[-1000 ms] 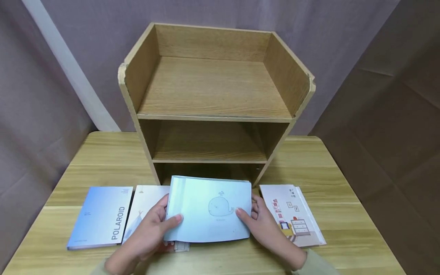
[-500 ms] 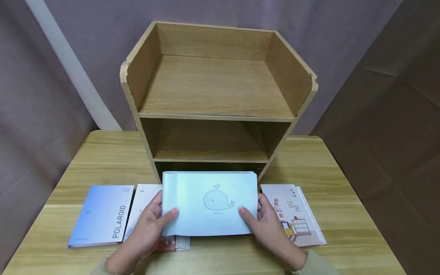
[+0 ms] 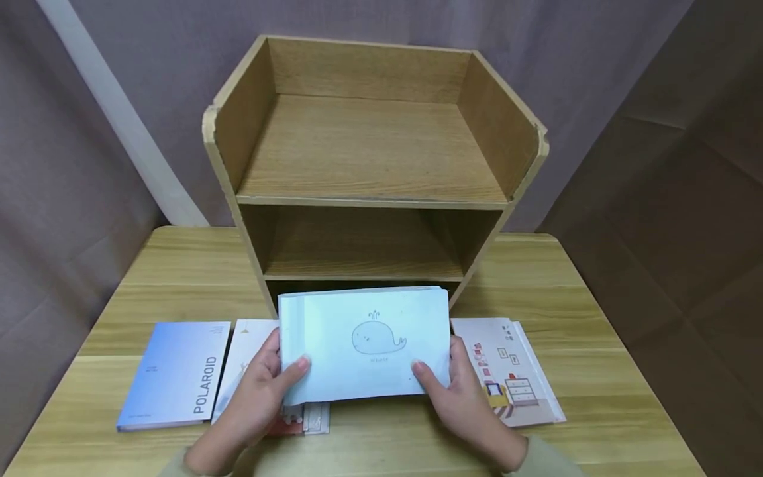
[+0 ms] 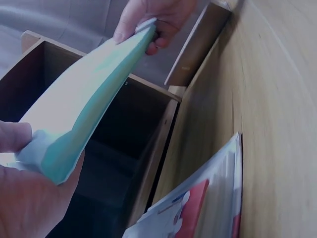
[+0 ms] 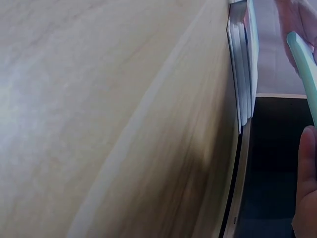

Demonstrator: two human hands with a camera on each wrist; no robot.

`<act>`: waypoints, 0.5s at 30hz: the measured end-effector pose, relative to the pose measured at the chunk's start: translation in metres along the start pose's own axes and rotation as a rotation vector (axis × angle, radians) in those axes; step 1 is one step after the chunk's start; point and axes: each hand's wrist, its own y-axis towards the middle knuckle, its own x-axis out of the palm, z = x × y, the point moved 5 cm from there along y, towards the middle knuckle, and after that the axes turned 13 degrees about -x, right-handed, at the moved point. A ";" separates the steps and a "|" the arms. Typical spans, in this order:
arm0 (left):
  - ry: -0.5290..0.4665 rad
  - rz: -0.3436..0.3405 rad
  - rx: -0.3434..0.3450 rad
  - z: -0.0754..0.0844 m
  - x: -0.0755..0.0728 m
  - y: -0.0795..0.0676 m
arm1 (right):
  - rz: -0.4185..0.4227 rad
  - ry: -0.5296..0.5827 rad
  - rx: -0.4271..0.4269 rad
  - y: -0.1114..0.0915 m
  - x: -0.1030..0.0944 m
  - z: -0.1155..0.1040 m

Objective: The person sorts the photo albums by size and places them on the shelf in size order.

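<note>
At the lower centre of the head view, we hold the whale-covered booklet (image 3: 334, 348) between our two hands, its long axis running left to right across the frame, the right end slightly higher. Neither hand is nearer: our left hand (image 3: 259, 384) pinches the left short end and our right hand (image 3: 457, 391) the right, each thumb on the cover with fingers behind. Just above it in the frame stands the wooden shelf unit (image 3: 375, 201), and the booklet's long upper edge faces that unit, overlapping the lowest opening; how wide a gap separates them we cannot tell. From the left wrist, we see the booklet raised off the table (image 4: 277, 148).
</note>
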 end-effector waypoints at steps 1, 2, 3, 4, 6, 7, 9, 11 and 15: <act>0.015 0.010 0.009 0.001 0.000 0.000 | 0.008 -0.008 -0.006 0.001 0.000 -0.001; 0.034 0.017 0.024 0.002 0.000 0.000 | 0.019 -0.014 -0.017 0.002 0.000 -0.002; 0.053 0.023 0.042 0.003 0.001 -0.001 | 0.035 -0.015 -0.028 0.002 0.000 -0.003; 0.074 0.028 0.065 0.004 0.002 -0.001 | 0.051 -0.020 -0.042 0.003 0.000 -0.005; 0.115 0.026 0.119 0.006 0.004 -0.001 | 0.076 -0.025 -0.083 0.004 -0.001 -0.010; 0.138 0.021 0.150 0.007 0.005 -0.001 | 0.086 -0.028 -0.106 0.005 -0.001 -0.012; 0.177 0.010 0.208 0.009 0.007 -0.002 | 0.101 -0.032 -0.149 0.008 -0.002 -0.018; 0.202 0.000 0.253 0.012 0.009 -0.002 | 0.106 -0.036 -0.196 0.011 -0.004 -0.023; 0.215 -0.014 0.308 0.019 0.012 -0.005 | 0.146 -0.041 -0.254 0.019 -0.008 -0.030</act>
